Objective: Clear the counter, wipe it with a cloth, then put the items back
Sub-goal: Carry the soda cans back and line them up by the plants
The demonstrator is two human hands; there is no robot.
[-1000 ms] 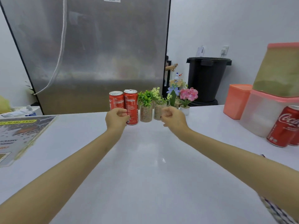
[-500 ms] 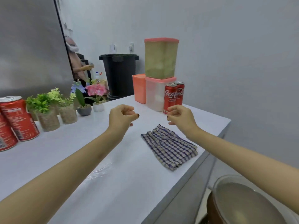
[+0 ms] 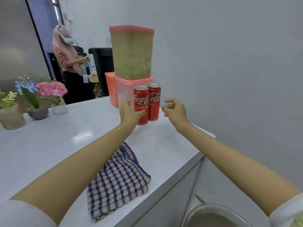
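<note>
Two red cola cans stand side by side near the far right corner of the white counter point(image 3: 57, 145). My left hand point(image 3: 129, 112) reaches the left can point(image 3: 141, 99), fingers spread at its left side and thumb across its lower front; the can still stands on the counter. My right hand point(image 3: 174, 110) hovers just right of the right can point(image 3: 155, 99), fingers loosely curled, holding nothing and not touching it. A blue-checked cloth point(image 3: 118, 177) lies crumpled near the counter's front edge, under my left forearm.
Behind the cans a green-filled tub point(image 3: 132, 53) sits on a clear pink-lidded tub point(image 3: 124, 86), beside an orange box point(image 3: 111, 86). Potted flowers point(image 3: 59, 108), point(image 3: 37, 113) and a green plant point(image 3: 11, 117) line the left. A person point(image 3: 68, 63) stands beyond, beside a black bin point(image 3: 103, 68). A metal pot point(image 3: 213, 217) sits below the counter's edge.
The view has swung right, away from the cans and plants by the fridge. Both hands have moved forward over the cloth to the two cans at the right corner.
</note>
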